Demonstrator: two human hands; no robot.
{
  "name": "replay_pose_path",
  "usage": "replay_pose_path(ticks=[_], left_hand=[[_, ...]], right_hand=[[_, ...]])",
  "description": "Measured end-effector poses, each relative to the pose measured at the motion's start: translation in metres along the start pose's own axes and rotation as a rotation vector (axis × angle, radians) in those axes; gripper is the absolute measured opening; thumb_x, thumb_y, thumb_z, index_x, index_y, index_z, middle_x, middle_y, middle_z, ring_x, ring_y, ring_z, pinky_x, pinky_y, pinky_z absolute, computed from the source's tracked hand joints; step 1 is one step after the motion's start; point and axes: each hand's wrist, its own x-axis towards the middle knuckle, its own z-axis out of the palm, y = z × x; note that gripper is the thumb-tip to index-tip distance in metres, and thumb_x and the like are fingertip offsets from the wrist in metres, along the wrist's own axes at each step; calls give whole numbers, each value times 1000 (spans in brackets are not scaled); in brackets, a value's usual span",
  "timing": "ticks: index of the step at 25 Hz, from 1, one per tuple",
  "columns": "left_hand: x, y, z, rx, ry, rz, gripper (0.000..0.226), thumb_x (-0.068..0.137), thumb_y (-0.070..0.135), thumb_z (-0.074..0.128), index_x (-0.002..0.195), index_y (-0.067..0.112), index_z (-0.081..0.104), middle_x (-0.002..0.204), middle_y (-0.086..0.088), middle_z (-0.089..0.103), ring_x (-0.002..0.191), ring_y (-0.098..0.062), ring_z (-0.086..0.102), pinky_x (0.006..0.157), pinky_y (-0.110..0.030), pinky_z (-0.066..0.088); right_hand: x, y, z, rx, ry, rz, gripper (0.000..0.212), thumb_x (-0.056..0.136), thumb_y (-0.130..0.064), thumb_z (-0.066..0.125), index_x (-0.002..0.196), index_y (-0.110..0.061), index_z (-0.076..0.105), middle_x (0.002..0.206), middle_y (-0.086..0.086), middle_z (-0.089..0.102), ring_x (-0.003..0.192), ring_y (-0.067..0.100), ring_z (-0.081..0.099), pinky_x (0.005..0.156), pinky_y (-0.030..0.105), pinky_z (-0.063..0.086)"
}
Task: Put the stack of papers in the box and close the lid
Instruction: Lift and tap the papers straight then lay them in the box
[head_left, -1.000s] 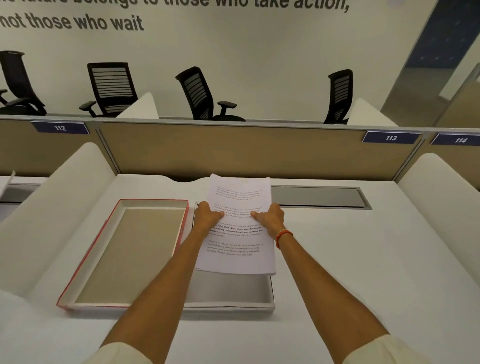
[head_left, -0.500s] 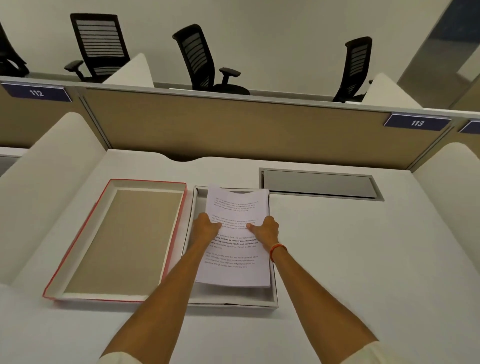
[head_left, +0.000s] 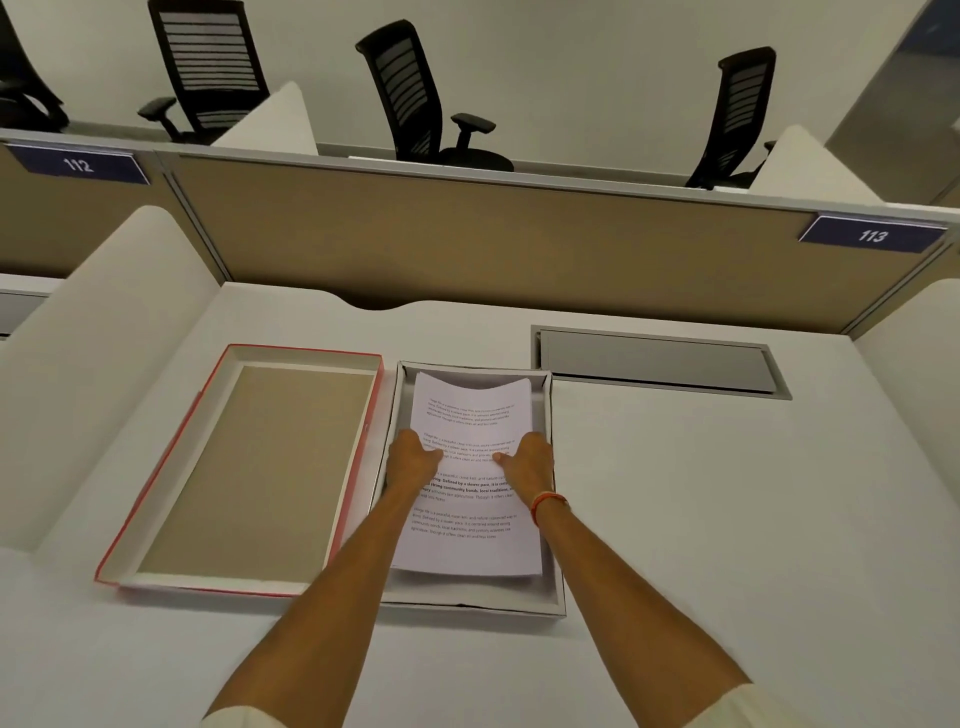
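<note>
A stack of printed white papers (head_left: 470, 410) lies low inside the shallow white box (head_left: 557, 597) at the desk's middle, its far edge curling up slightly. My left hand (head_left: 413, 460) grips the stack's left edge and my right hand (head_left: 527, 462), with an orange band at the wrist, grips its right edge. The red-edged lid (head_left: 249, 467) lies upside down just left of the box, touching it, its brown inside facing up.
The white desk (head_left: 727, 519) has a grey cable hatch (head_left: 654, 361) at the back right. White curved dividers stand at both sides, and a tan partition (head_left: 493, 244) closes the back. Black office chairs stand beyond it.
Both hands have lowered the paper stack from above the box down into it, moving it nearer to me. The camera has tilted down.
</note>
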Motion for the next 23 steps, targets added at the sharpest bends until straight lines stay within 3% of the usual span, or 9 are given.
replay_pose_path(ticks=[5, 10, 14, 17, 20, 23], left_hand=[[3, -3, 2, 57, -3, 26, 34, 91, 8, 65, 121, -7, 62, 126, -23, 66, 110, -38, 67, 78, -31, 50], [4, -2, 4, 124, 26, 43, 16, 89, -2, 60, 99, -13, 67, 104, -28, 71, 78, -30, 64, 68, -34, 54], [-1, 2, 4, 171, 62, 39, 7, 87, -4, 60, 91, -7, 65, 94, -24, 67, 80, -34, 65, 72, -39, 57], [0, 2, 4, 166, 66, 36, 15, 86, -6, 60, 98, -14, 66, 101, -27, 69, 86, -38, 69, 76, -43, 58], [-2, 2, 3, 162, 72, 34, 17, 86, -5, 61, 101, -11, 66, 104, -27, 70, 83, -33, 67, 73, -37, 57], [-5, 3, 1, 140, 86, 4, 22, 86, -1, 64, 108, -7, 64, 109, -24, 70, 96, -37, 70, 72, -33, 54]], right_hand=[[4, -3, -5, -57, -26, 29, 38, 86, -11, 73, 118, 6, 63, 123, 22, 67, 111, 35, 67, 91, 37, 57], [5, -1, -6, -52, -30, 50, 22, 90, -1, 64, 110, 8, 65, 114, 23, 69, 102, 36, 69, 84, 36, 59], [1, -1, -7, -2, -12, 72, 23, 91, 1, 62, 112, 8, 62, 115, 23, 67, 103, 36, 68, 75, 27, 52], [-1, 0, -11, 31, -7, 76, 21, 88, 2, 64, 109, 5, 62, 117, 23, 67, 105, 37, 67, 78, 29, 54], [-2, 2, -15, 38, -6, 71, 16, 85, 5, 64, 91, -5, 53, 114, 23, 66, 105, 37, 66, 84, 36, 57], [-2, 5, -19, 46, -1, 98, 28, 84, 7, 63, 71, -12, 46, 89, 12, 61, 91, 30, 63, 83, 35, 57]])
